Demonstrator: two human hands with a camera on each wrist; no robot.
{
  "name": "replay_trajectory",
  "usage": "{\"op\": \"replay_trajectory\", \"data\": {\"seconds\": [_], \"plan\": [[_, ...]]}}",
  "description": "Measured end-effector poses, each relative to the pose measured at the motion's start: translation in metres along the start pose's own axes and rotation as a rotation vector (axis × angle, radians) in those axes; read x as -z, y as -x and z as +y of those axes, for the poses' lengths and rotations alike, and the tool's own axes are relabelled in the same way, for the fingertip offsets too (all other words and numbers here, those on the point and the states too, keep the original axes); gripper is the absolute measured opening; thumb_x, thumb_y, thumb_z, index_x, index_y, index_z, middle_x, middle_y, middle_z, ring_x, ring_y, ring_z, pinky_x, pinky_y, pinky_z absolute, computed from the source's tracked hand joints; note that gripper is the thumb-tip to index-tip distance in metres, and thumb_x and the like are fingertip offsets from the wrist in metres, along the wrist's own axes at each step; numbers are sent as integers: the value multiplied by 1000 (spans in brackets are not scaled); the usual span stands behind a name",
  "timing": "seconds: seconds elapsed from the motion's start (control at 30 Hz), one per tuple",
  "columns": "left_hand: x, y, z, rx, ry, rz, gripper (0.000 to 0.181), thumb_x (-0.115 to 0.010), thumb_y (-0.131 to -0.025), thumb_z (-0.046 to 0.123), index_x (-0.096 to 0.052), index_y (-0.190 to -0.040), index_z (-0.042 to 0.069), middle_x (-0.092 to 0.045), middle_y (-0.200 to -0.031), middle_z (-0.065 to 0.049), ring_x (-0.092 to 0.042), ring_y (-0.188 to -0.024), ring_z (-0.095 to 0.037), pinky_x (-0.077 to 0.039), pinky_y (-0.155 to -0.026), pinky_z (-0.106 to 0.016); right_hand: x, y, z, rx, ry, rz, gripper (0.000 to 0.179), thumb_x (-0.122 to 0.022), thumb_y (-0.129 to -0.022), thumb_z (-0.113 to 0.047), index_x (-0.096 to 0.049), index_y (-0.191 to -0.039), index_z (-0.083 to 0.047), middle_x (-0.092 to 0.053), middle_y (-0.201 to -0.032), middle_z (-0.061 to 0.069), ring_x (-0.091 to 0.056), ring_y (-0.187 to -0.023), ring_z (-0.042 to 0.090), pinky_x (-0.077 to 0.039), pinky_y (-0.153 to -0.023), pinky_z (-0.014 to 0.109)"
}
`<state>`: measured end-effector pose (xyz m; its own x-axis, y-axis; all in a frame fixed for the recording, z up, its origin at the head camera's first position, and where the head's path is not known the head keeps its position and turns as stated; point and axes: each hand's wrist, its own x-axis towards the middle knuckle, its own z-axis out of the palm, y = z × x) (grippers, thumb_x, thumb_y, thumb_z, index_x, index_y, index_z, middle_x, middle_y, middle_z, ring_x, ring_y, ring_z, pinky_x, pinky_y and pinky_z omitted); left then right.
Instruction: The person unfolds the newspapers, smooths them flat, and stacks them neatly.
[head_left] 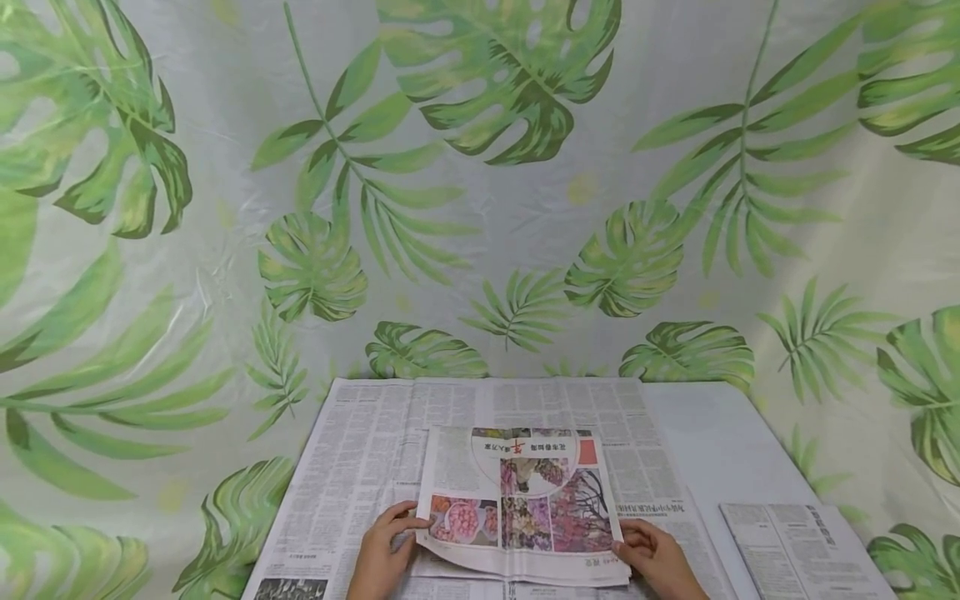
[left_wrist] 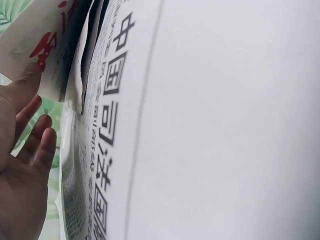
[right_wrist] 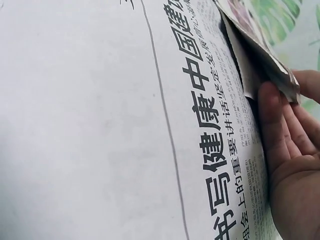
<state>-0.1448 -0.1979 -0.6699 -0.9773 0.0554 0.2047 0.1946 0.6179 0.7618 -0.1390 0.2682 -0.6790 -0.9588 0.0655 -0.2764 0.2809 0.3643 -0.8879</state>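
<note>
A folded newspaper (head_left: 461, 467) with colour photos of flowers and pink round items lies in front of me in the head view, its near edge slightly raised and curved. My left hand (head_left: 386, 546) holds its left edge. In the left wrist view, the left thumb (left_wrist: 27, 85) lies against the paper by red print, with other fingers loosely bent below. My right hand (head_left: 656, 557) pinches the near right corner. The right wrist view shows the right thumb (right_wrist: 272, 112) on one side of the folded layers and fingers on the other. Part of the fingers is hidden by paper.
Opened newspaper sheets (head_left: 360, 467) cover much of the white table (head_left: 697, 425). Another folded newspaper (head_left: 787, 550) lies at the near right. Behind the table hangs a leaf-patterned curtain (head_left: 525, 217).
</note>
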Motion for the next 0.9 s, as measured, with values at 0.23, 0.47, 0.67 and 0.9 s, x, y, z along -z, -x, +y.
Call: {"op": "replay_trajectory", "data": {"seconds": [0.23, 0.47, 0.67, 0.9], "plan": [[-4, 1, 4, -58, 1, 124, 38, -81, -84, 0, -79, -101, 34, -69, -128, 10, -66, -121, -22, -55, -100, -41, -2, 0, 4, 23, -76, 50, 51, -70, -99, -22, -56, -140, 3, -72, -105, 12, -70, -77, 23, -60, -63, 37], [-7, 0, 7, -83, 54, 213, 37, -83, -81, 1, -78, -99, 33, -73, -109, 20, -70, -106, -7, -54, -96, -22, -2, 2, 2, 44, -167, 106, 48, -65, -98, -4, -52, -145, -4, -66, -116, 18, -70, -75, 22, -61, -61, 38], [-8, -2, 11, -46, 152, 234, 33, -82, -85, 7, -77, -93, 39, -74, -102, 22, -72, -99, -4, -57, -91, -26, 0, 3, 1, 104, -180, 80, 52, -62, -99, -1, -48, -149, -9, -63, -118, 21, -68, -73, 18, -60, -59, 38], [-9, -7, 16, -48, 230, 303, 19, -81, -88, 16, -78, -92, 34, -75, -96, 18, -72, -93, -3, -57, -84, -22, -2, 2, -1, 211, -51, 59, 59, -56, -100, 5, -45, -153, -17, -62, -116, 18, -60, -60, 13, -56, -51, 34]]}}
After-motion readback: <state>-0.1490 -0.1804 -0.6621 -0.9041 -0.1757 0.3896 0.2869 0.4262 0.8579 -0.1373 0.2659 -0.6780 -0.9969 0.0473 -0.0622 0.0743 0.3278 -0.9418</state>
